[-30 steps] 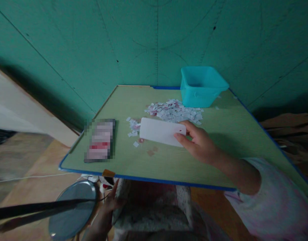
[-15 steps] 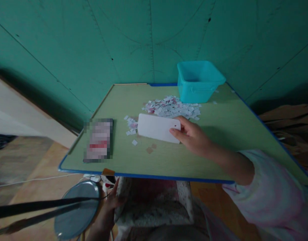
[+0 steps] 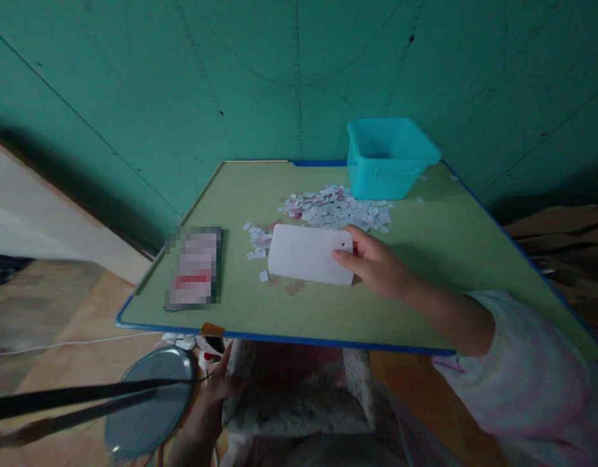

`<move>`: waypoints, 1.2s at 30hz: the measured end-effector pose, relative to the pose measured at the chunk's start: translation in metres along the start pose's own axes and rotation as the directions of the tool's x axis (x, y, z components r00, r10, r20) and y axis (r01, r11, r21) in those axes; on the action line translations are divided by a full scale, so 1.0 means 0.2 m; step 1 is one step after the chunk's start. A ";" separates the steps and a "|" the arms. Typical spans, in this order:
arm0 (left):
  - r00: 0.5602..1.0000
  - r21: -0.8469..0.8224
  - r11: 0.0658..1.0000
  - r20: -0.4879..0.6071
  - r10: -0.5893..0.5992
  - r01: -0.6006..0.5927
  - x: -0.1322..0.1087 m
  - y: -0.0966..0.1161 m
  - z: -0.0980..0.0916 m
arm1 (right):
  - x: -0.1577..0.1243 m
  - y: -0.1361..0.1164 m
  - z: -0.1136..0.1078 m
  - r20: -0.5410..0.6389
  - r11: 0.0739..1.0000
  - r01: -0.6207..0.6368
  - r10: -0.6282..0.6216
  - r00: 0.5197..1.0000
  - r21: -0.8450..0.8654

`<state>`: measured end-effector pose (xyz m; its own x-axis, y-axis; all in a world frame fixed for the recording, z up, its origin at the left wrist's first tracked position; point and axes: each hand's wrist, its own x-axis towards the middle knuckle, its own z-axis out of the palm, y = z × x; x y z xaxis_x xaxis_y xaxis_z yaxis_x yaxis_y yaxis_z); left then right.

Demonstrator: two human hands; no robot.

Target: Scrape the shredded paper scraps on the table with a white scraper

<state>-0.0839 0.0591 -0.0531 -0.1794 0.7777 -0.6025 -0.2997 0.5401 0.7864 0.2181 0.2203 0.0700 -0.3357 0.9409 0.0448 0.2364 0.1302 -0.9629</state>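
On the green table (image 3: pixel 299 314) with its blue edging, a white card (image 3: pixel 307 254) is held at its right end by the right hand (image 3: pixel 377 264), with the thumb laid over the card's face and the card kept flat on the table top. A small dark hole is seen in the card near that end. The card lies near the middle of the table, just below a large heap of white and pink paper scraps (image 3: pixel 335 209) and just right of a smaller scatter of scraps (image 3: pixel 257 241). Two brownish marks (image 3: pixel 295 287) are seen on the table just under its lower edge. The right arm is covered to the forearm by a pale pink sleeve (image 3: pixel 523 370).

The hands are well apart. The left hand (image 3: pixel 206 399) is kept below the near edge of the table, with its fingers raised beside a speckled cushion (image 3: pixel 299 415); whether anything is held by it cannot be told. A round grey disc (image 3: pixel 150 402) crossed by a black bar (image 3: pixel 60 399) is seen just left of that hand.

A teal plastic tub (image 3: pixel 389 159) is placed at the far right of the table against a green wall (image 3: pixel 299 71), and a blurred packet (image 3: pixel 192 268) is lying flat at the left.
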 end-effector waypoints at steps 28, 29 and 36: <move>0.995 0.006 0.997 -0.071 -0.075 0.075 0.14 -0.06 -0.02 | -0.05 -0.02 0.06 0.257 0.996 -0.072 0.059 0.965 0.043; 0.995 -0.002 0.997 -0.071 -0.076 0.076 0.13 -0.05 -0.01 | -0.05 -0.02 0.06 0.254 0.996 -0.074 0.060 0.965 0.047; 0.992 -0.033 0.991 -0.009 -0.130 0.129 0.12 0.00 0.01 | -0.05 -0.01 0.07 0.193 0.998 -0.066 0.067 0.979 -0.013</move>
<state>-0.0853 0.0779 -0.0669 -0.1473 0.6981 -0.7006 -0.3508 0.6254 0.6970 0.2091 0.2067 0.0673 -0.4887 0.8695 -0.0721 0.2698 0.0720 -0.9602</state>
